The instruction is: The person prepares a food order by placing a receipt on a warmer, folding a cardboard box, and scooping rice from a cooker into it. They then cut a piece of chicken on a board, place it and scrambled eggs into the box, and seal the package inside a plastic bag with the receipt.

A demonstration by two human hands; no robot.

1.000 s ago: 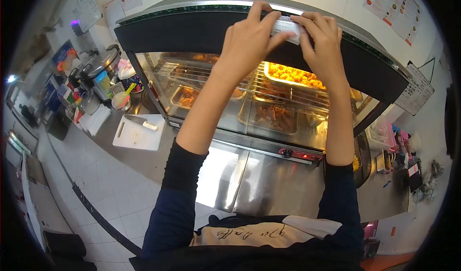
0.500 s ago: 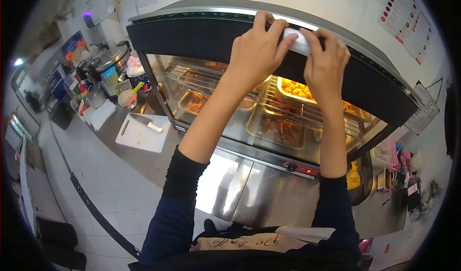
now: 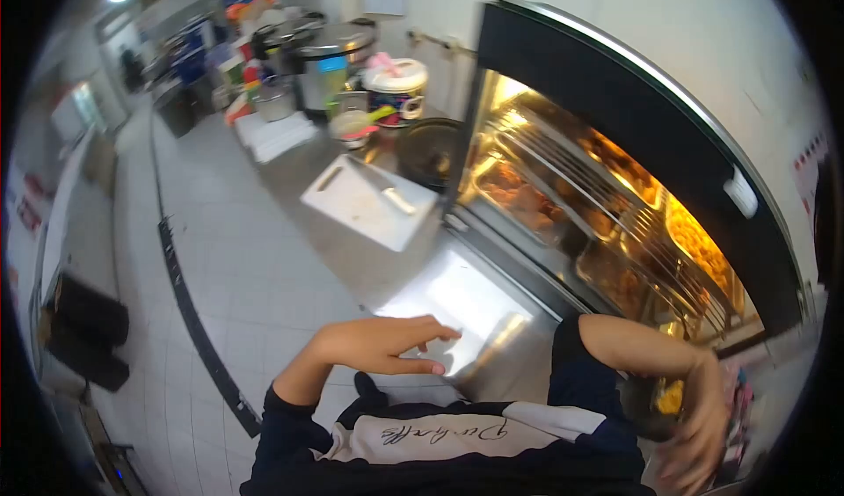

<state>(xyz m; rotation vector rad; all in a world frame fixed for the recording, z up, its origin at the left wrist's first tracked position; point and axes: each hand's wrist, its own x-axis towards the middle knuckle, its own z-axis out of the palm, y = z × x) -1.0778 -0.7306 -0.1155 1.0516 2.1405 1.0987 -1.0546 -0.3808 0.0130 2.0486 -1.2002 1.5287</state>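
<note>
My left hand (image 3: 387, 345) hangs in front of my body, fingers apart and holding nothing, over the steel counter front. At the lower right, my right hand (image 3: 694, 439) is blurred by motion, its fingers loosely spread beside a dark pan with yellow food (image 3: 670, 397). Above both hands stands the heated display case (image 3: 607, 83), with a white handle (image 3: 740, 192) on its black top panel. Trays of browned food (image 3: 519, 199) and orange-yellow pieces (image 3: 699, 237) show inside it.
A white cutting board (image 3: 352, 206) with a white-handled knife (image 3: 398, 200) lies on the counter left of the case. Behind it are a lidded white tub (image 3: 396, 78), a large pot (image 3: 325, 47), a strainer (image 3: 354, 127) and stacked white paper (image 3: 274, 134). Tiled floor (image 3: 211, 241) runs along the left.
Both hands have left the case's handle and dropped low, my left hand toward my body and my right hand to the lower right. The view has turned left.
</note>
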